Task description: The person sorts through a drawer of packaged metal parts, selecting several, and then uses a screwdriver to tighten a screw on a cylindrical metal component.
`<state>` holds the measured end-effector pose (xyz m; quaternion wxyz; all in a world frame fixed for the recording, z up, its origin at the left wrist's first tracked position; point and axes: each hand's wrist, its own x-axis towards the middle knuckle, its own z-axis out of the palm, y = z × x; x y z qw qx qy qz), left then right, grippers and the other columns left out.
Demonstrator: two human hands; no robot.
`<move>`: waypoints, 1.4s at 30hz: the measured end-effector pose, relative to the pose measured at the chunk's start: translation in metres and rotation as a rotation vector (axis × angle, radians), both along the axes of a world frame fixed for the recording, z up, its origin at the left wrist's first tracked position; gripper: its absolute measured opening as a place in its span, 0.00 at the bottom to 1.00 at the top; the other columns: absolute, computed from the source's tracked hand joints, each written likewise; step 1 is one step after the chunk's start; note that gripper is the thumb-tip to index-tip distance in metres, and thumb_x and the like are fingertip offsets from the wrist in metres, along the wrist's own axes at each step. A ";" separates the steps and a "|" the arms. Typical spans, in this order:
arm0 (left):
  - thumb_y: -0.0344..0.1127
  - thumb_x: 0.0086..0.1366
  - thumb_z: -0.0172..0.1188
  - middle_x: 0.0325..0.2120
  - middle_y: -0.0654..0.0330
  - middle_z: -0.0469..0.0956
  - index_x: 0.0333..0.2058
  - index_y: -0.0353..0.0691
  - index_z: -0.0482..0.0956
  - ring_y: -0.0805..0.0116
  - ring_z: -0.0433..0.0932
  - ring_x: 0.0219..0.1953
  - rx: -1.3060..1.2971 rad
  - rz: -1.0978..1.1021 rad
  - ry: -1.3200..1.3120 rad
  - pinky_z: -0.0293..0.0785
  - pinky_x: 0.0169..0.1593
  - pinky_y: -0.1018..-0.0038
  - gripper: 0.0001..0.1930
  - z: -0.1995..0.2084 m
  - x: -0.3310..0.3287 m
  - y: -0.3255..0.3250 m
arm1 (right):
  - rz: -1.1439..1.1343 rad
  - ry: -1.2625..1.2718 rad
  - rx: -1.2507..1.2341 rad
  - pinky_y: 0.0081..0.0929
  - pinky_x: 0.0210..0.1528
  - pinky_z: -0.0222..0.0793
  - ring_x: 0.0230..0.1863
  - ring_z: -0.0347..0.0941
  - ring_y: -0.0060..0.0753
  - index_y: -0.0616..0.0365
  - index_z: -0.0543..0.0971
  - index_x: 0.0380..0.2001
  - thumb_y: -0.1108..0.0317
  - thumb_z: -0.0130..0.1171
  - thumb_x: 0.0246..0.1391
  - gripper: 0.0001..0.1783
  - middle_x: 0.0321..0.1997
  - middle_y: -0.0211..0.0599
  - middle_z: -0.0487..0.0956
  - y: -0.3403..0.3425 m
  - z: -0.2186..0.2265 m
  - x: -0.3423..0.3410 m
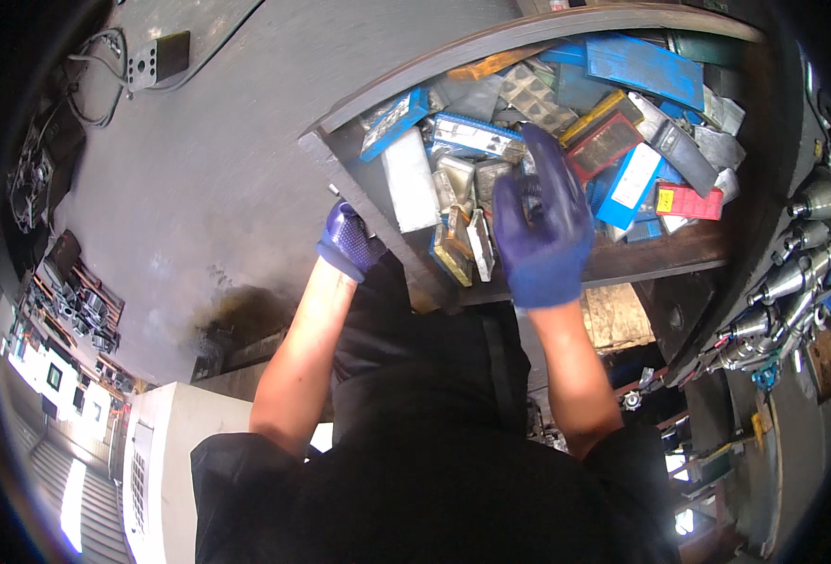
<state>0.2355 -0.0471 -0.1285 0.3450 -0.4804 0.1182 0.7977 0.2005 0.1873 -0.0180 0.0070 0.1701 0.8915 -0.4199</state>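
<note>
Drawer (364,202) packed with little flat cases, and the right hand (544,221) is right over the pile — fingers and thumb parted, nothing I can see gripped in it; left hand (352,240) is at the drawer's left edge, fingers bent, but can't tell if it's clutching anything. Nearest the right hand, inside the drawer, are a blue-and-white case (472,137) by the fingertips and a thin narrow case (480,246) tilted up beside the thumb; both look stiff, probably light unless filled with metal bits, maybe slick if oily; I'd pinch either by its long sides so a lid doesn't pop. Dark red case (605,146) and blue box with a white label (630,183) crowd the other side — tight pile, could snag; white box (410,179) lies left; metal tool holders (815,207) sit well off right.
</note>
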 end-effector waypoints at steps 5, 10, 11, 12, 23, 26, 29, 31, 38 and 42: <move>0.46 0.75 0.39 0.54 0.50 0.76 0.58 0.38 0.70 0.54 0.76 0.55 -0.045 -0.019 -0.084 0.72 0.60 0.54 0.23 -0.012 0.011 -0.008 | 0.166 0.068 0.143 0.27 0.46 0.74 0.42 0.81 0.36 0.59 0.82 0.46 0.81 0.64 0.47 0.20 0.50 0.45 0.82 0.002 -0.017 -0.010; 0.41 0.73 0.42 0.49 0.51 0.79 0.53 0.37 0.74 0.55 0.78 0.52 -0.092 -0.034 -0.144 0.73 0.58 0.57 0.20 0.001 -0.001 -0.003 | 0.052 0.098 0.038 0.32 0.45 0.76 0.42 0.81 0.39 0.59 0.82 0.45 0.82 0.65 0.46 0.20 0.43 0.44 0.83 0.023 0.025 0.006; 0.42 0.73 0.41 0.50 0.50 0.79 0.54 0.36 0.74 0.54 0.77 0.53 -0.111 -0.040 -0.176 0.73 0.59 0.54 0.21 0.003 -0.003 -0.002 | -0.074 0.074 -0.056 0.31 0.45 0.76 0.43 0.80 0.37 0.60 0.81 0.46 0.83 0.65 0.47 0.20 0.44 0.43 0.83 0.031 0.029 0.017; 0.42 0.73 0.41 0.50 0.50 0.79 0.54 0.36 0.74 0.54 0.77 0.53 -0.088 -0.035 -0.143 0.73 0.59 0.55 0.21 0.002 -0.003 -0.002 | -0.200 0.050 -0.149 0.30 0.46 0.76 0.44 0.80 0.34 0.62 0.81 0.47 0.84 0.64 0.49 0.19 0.44 0.42 0.83 0.039 0.033 0.026; 0.41 0.73 0.42 0.50 0.51 0.78 0.55 0.36 0.73 0.55 0.78 0.52 -0.032 -0.013 -0.080 0.74 0.58 0.58 0.20 -0.014 0.006 0.000 | 0.153 -0.141 -0.158 0.36 0.56 0.72 0.55 0.76 0.42 0.68 0.71 0.59 0.66 0.71 0.50 0.34 0.58 0.54 0.76 -0.011 0.030 0.029; 0.40 0.73 0.42 0.50 0.51 0.79 0.55 0.36 0.73 0.56 0.79 0.51 -0.065 -0.033 -0.085 0.76 0.57 0.59 0.20 -0.008 0.000 -0.001 | 0.289 -0.295 -0.008 0.46 0.59 0.69 0.57 0.74 0.57 0.64 0.64 0.65 0.50 0.76 0.42 0.52 0.59 0.59 0.73 -0.051 0.013 0.014; 0.40 0.73 0.43 0.50 0.52 0.79 0.56 0.37 0.72 0.56 0.79 0.51 -0.065 -0.025 -0.032 0.76 0.57 0.59 0.20 -0.008 0.002 -0.002 | 0.265 -0.411 0.124 0.51 0.54 0.71 0.51 0.75 0.61 0.55 0.62 0.68 0.51 0.73 0.43 0.51 0.52 0.60 0.76 -0.076 -0.003 0.012; 0.39 0.73 0.43 0.50 0.53 0.79 0.55 0.38 0.73 0.57 0.79 0.51 -0.081 0.026 -0.033 0.76 0.56 0.59 0.19 -0.006 0.001 0.003 | 0.184 -0.245 -0.053 0.48 0.52 0.73 0.49 0.76 0.60 0.49 0.66 0.65 0.57 0.69 0.46 0.42 0.51 0.58 0.77 -0.069 -0.018 0.023; 0.38 0.72 0.43 0.48 0.54 0.80 0.52 0.39 0.75 0.58 0.79 0.50 -0.026 -0.047 -0.074 0.76 0.55 0.61 0.17 0.000 0.001 -0.008 | 0.010 0.027 -0.294 0.43 0.66 0.63 0.65 0.67 0.46 0.68 0.68 0.62 0.72 0.62 0.53 0.32 0.65 0.51 0.70 0.027 0.035 0.050; 0.46 0.73 0.43 0.53 0.50 0.76 0.57 0.39 0.73 0.52 0.74 0.55 -0.145 -0.101 -0.095 0.71 0.60 0.54 0.22 -0.008 0.006 -0.005 | -0.246 0.051 0.093 0.42 0.68 0.58 0.65 0.66 0.44 0.69 0.65 0.65 0.75 0.61 0.53 0.35 0.65 0.51 0.69 0.068 0.075 0.045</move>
